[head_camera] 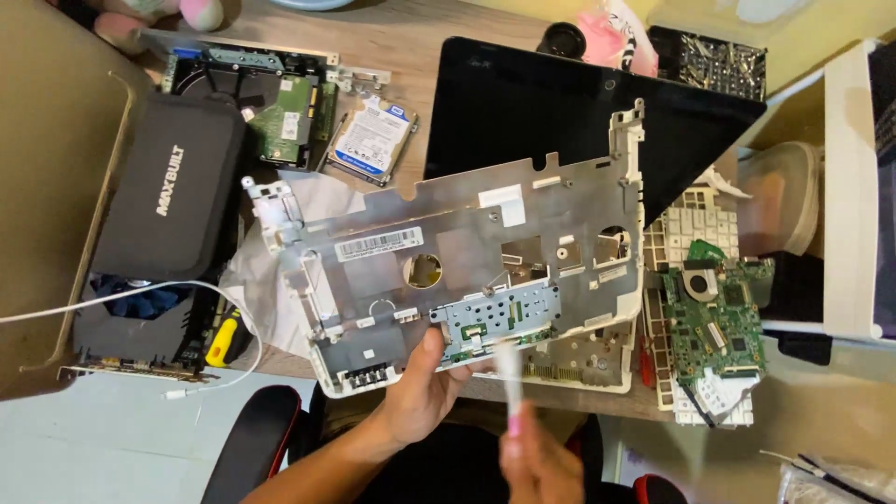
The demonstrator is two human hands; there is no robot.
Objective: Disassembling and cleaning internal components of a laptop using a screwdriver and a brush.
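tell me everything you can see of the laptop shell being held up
The laptop palmrest shell is held inner side up, tilted, above the desk. It is white plastic lined with silver metal shielding, with cutouts, stickers and a touchpad board near its lower edge. The left hand grips that edge; the right hand points a blurred white tool at it.

The right hand (539, 465) and the thin white tool (510, 378) it holds are motion-blurred, the hand cut off by the bottom edge, its grip unreadable.
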